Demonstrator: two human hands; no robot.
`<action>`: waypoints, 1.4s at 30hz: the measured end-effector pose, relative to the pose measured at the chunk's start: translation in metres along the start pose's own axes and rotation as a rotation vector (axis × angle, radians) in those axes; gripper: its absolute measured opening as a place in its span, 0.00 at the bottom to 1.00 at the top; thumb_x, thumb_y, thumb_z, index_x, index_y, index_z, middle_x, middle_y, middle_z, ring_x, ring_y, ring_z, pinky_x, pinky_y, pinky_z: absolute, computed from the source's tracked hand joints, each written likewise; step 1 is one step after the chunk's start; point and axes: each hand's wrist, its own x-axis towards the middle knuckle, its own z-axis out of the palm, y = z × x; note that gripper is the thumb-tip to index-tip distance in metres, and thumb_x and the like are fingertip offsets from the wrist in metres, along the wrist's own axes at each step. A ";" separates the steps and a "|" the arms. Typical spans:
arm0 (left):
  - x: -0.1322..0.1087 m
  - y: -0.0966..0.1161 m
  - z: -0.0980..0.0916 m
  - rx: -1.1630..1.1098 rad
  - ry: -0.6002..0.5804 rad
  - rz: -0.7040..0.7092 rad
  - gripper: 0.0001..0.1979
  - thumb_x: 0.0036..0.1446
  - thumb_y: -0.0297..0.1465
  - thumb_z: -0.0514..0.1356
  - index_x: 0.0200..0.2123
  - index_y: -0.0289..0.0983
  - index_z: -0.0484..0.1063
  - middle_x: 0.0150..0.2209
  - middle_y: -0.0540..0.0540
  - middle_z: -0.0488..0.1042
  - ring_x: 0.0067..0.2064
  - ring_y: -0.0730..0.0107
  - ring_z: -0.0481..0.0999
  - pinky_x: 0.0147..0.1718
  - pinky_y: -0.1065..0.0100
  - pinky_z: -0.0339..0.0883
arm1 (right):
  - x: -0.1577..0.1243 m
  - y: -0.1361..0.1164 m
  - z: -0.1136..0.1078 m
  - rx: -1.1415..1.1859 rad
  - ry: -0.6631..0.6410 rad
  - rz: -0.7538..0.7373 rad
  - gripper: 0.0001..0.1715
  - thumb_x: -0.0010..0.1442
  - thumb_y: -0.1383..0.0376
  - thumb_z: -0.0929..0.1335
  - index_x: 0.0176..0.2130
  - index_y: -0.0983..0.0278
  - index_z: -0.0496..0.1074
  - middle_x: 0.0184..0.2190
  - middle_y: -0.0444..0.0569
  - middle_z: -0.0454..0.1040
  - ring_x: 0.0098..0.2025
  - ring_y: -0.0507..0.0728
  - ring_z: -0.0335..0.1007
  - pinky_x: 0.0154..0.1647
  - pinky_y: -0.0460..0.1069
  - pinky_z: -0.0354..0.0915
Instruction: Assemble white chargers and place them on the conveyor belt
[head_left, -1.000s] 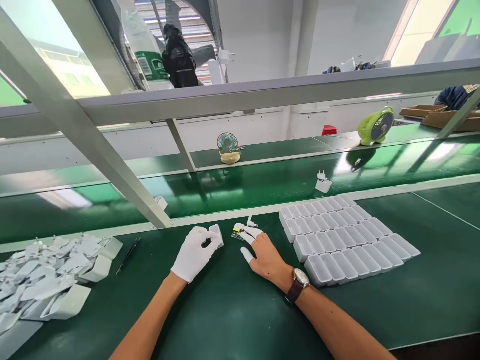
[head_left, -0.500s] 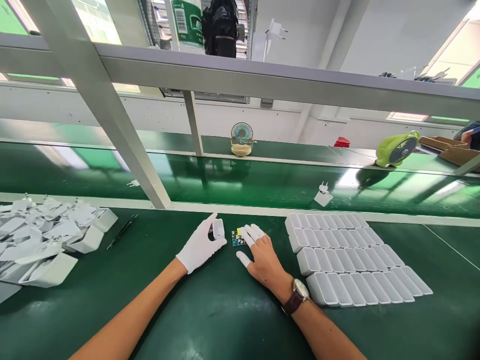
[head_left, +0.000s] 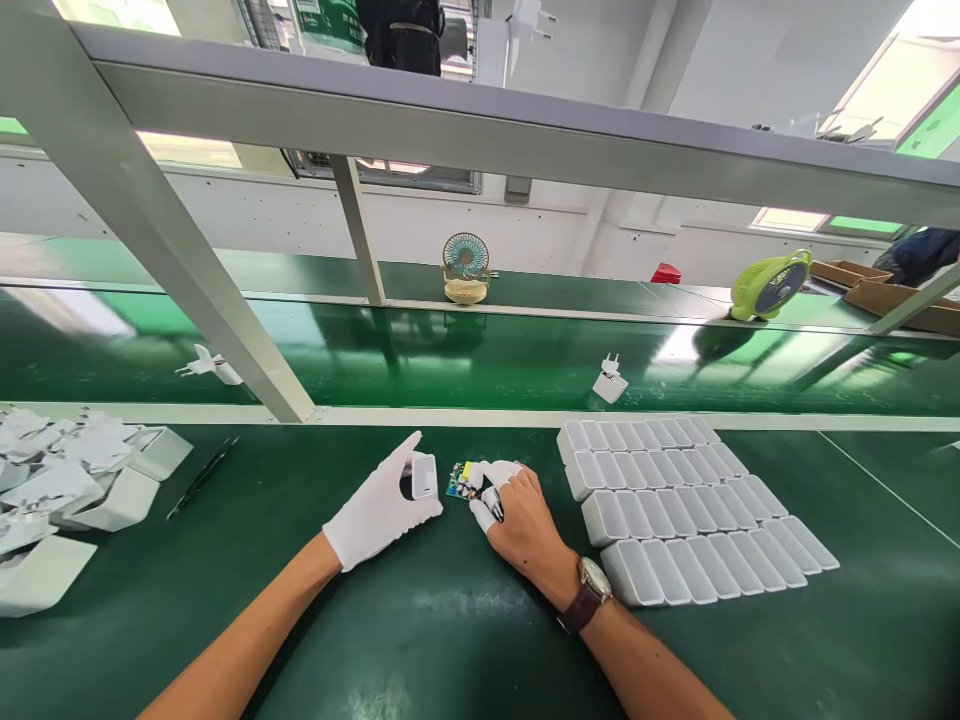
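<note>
My left hand (head_left: 382, 510), in a white glove, grips a small white plastic housing (head_left: 424, 477) between thumb and fingers, its open side facing up. Just to the right, my right hand (head_left: 521, 520) has white covers on its fingertips and a watch at the wrist. Its thumb and fingers close on the right end of a small circuit board (head_left: 461, 480) with a yellow part on top. The fingers hide part of the board. A small gap separates board and housing.
Rows of white housings (head_left: 675, 510) stand at right. White plastic parts (head_left: 60, 490) are heaped at left beside a dark pen-like tool (head_left: 202, 477). Beyond the bench edge, white plug pieces (head_left: 610, 380) lie on the green belt. A slanted metal post (head_left: 202, 260) rises at left.
My right hand has closed its thumb and fingers on the circuit board, where they were spread over it before. The left hand still holds the housing. The view has shifted slightly.
</note>
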 end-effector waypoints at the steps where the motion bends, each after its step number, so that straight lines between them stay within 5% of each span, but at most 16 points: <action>1: 0.000 0.000 0.000 0.006 -0.004 0.004 0.53 0.48 0.37 0.69 0.72 0.40 0.45 0.60 0.41 0.71 0.59 0.51 0.72 0.61 0.55 0.63 | -0.001 0.000 0.001 0.006 0.011 0.002 0.05 0.60 0.69 0.70 0.38 0.61 0.71 0.40 0.51 0.77 0.47 0.63 0.72 0.57 0.62 0.64; 4: -0.001 -0.001 -0.001 0.028 -0.018 0.023 0.53 0.47 0.36 0.70 0.72 0.41 0.47 0.62 0.40 0.69 0.62 0.49 0.69 0.63 0.53 0.60 | -0.004 0.000 0.001 0.016 0.033 0.000 0.03 0.59 0.68 0.70 0.36 0.62 0.70 0.39 0.54 0.77 0.46 0.65 0.72 0.51 0.61 0.67; 8: -0.003 0.002 -0.002 0.067 -0.051 0.034 0.51 0.47 0.35 0.69 0.71 0.44 0.49 0.62 0.41 0.68 0.65 0.49 0.66 0.64 0.52 0.58 | -0.006 0.001 -0.001 0.033 0.010 -0.025 0.14 0.59 0.68 0.71 0.46 0.65 0.71 0.47 0.58 0.76 0.57 0.69 0.68 0.58 0.65 0.64; 12: -0.005 0.007 0.003 0.141 -0.029 0.056 0.49 0.46 0.36 0.69 0.70 0.42 0.54 0.61 0.41 0.70 0.64 0.46 0.65 0.64 0.50 0.56 | -0.004 0.004 0.000 0.082 0.003 -0.017 0.17 0.59 0.70 0.70 0.49 0.62 0.71 0.42 0.53 0.77 0.53 0.66 0.71 0.57 0.65 0.66; 19: -0.007 0.006 0.013 0.118 0.054 0.140 0.47 0.48 0.30 0.68 0.70 0.43 0.52 0.57 0.43 0.73 0.59 0.52 0.71 0.60 0.53 0.63 | -0.006 -0.004 -0.007 0.169 0.067 0.033 0.33 0.57 0.72 0.68 0.61 0.65 0.63 0.49 0.59 0.70 0.52 0.65 0.70 0.50 0.62 0.73; 25: -0.011 0.003 0.020 0.159 0.144 0.304 0.46 0.48 0.25 0.68 0.69 0.43 0.53 0.55 0.43 0.74 0.55 0.54 0.74 0.54 0.54 0.69 | -0.003 -0.013 -0.027 0.358 0.090 0.088 0.31 0.58 0.71 0.67 0.60 0.58 0.64 0.55 0.56 0.65 0.55 0.62 0.69 0.42 0.54 0.77; 31: -0.013 -0.003 0.025 0.221 0.279 0.500 0.37 0.52 0.26 0.66 0.64 0.41 0.59 0.51 0.42 0.74 0.51 0.55 0.75 0.51 0.54 0.71 | -0.008 -0.017 -0.031 0.412 0.082 -0.010 0.35 0.62 0.72 0.68 0.65 0.57 0.60 0.58 0.57 0.65 0.39 0.55 0.73 0.31 0.49 0.75; 35: -0.013 -0.005 0.024 0.256 0.303 0.582 0.33 0.53 0.26 0.66 0.61 0.42 0.60 0.51 0.40 0.73 0.52 0.54 0.74 0.50 0.54 0.71 | -0.009 -0.021 -0.035 0.366 0.106 -0.103 0.38 0.62 0.74 0.68 0.67 0.57 0.58 0.58 0.58 0.66 0.46 0.58 0.73 0.37 0.51 0.76; 42: -0.012 -0.004 0.022 0.350 0.279 0.707 0.43 0.52 0.21 0.62 0.68 0.44 0.50 0.54 0.39 0.73 0.52 0.53 0.72 0.49 0.52 0.69 | -0.006 -0.024 -0.036 0.353 0.037 -0.188 0.41 0.61 0.76 0.68 0.69 0.59 0.56 0.57 0.58 0.68 0.57 0.62 0.69 0.50 0.55 0.75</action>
